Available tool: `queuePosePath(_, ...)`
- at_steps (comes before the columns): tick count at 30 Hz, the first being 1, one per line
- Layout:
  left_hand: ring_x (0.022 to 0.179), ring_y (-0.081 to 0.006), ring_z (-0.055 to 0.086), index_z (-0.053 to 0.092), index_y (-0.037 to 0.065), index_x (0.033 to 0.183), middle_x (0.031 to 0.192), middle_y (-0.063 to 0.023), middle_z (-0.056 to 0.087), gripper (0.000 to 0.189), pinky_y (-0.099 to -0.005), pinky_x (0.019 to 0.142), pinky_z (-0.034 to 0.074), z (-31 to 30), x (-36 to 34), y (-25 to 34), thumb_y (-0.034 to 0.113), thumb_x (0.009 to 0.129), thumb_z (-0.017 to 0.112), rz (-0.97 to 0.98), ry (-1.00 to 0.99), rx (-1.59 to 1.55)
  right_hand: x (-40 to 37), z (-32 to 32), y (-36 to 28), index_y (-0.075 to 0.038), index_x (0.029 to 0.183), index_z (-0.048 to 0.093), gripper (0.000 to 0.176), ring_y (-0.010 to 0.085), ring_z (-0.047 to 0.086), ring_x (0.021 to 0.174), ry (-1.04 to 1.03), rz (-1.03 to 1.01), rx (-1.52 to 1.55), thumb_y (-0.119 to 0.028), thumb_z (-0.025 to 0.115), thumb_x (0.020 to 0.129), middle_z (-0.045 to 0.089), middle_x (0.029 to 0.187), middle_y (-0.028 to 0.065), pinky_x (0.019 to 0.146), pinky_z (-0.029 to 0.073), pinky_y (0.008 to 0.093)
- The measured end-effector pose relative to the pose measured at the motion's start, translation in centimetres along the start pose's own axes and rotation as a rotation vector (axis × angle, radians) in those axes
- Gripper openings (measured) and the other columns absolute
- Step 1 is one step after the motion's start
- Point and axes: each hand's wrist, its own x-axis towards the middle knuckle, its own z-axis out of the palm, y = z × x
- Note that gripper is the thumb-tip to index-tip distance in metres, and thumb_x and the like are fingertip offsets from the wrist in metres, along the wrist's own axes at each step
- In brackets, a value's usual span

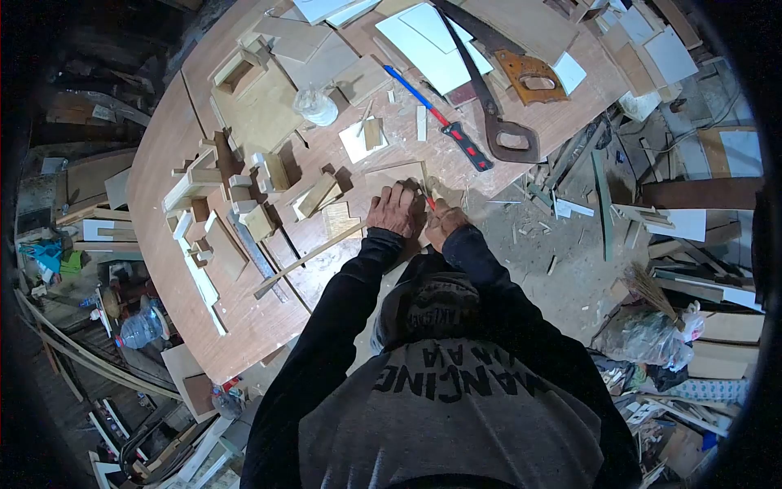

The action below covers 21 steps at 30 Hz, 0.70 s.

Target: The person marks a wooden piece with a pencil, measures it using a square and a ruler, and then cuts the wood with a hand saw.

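Note:
At the table's near edge, my left hand lies with bent fingers on a thin wooden board, pressing it against the tabletop. Close beside it, my right hand is closed around a slim red tool whose tip points at the board; its exact kind is too small to tell. A long wooden strip runs from near my left wrist toward the lower left. Small wooden blocks and a light wood piece lie left of my hands. My palms and part of the board are hidden.
On the wooden table lie a handsaw with a wooden handle, a dark-handled saw, a blue-and-red hacksaw-like tool and a clear jar. Several wooden assemblies stand left. Offcuts and bags litter the floor.

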Motion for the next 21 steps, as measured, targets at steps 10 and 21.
queuePosePath(10, 0.101, -0.0274, 0.048, 0.052, 0.008, 0.108, 0.112, -0.0087, 0.050, 0.040, -0.0428, 0.081, 0.042, 0.0, 0.3, 0.3, 0.023, 0.072, 0.060, -0.061, -0.073, 0.018, 0.2, 1.0, 2.0, -0.006, 0.101, 0.054, 0.029, 0.0365, 0.061, 0.085, 0.082, -0.054, 0.018, -0.024, 0.058, 0.080, 0.062, 0.087, 0.0214, 0.069, 0.048, 0.0434)
queuePosePath(21, 0.104, -0.0280, 0.047, 0.053, 0.007, 0.108, 0.116, -0.0101, 0.050, 0.040, -0.0415, 0.083, 0.042, 0.4, 0.4, 0.0, 0.020, 0.071, 0.058, -0.045, -0.051, 0.014, 0.0, 4.0, 3.8, -0.001, 0.096, 0.054, 0.024, 0.0375, 0.061, 0.084, 0.203, -0.125, 0.316, -0.023, 0.054, 0.084, 0.063, 0.083, 0.0226, 0.068, 0.047, 0.0403)
